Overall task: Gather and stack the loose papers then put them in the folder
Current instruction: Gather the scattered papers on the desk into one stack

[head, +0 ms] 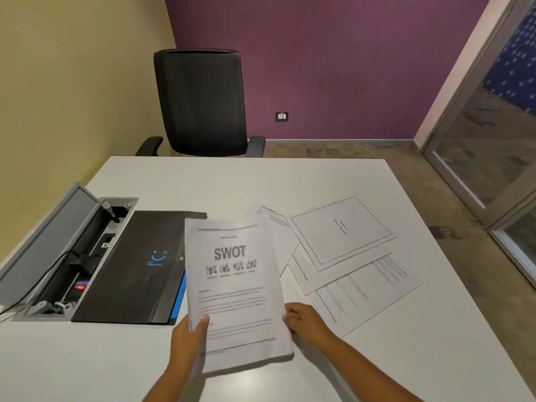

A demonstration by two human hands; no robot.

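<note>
A white table (174, 367) is seen, bearing a closed black folder (130, 268) at the left and loose papers (348, 256) fanned at the right. Between them a SWOT-headed paper stack (235, 294) is gripped by the left hand (188, 340) and pinched by the right hand (304, 317).

Colours on the desk:
White table (406, 358); black folder (130, 271) w/ blue smiley logo, blue edge; white papers (342, 227), black print; purple wall (333, 53), black chair (200, 103).
</note>
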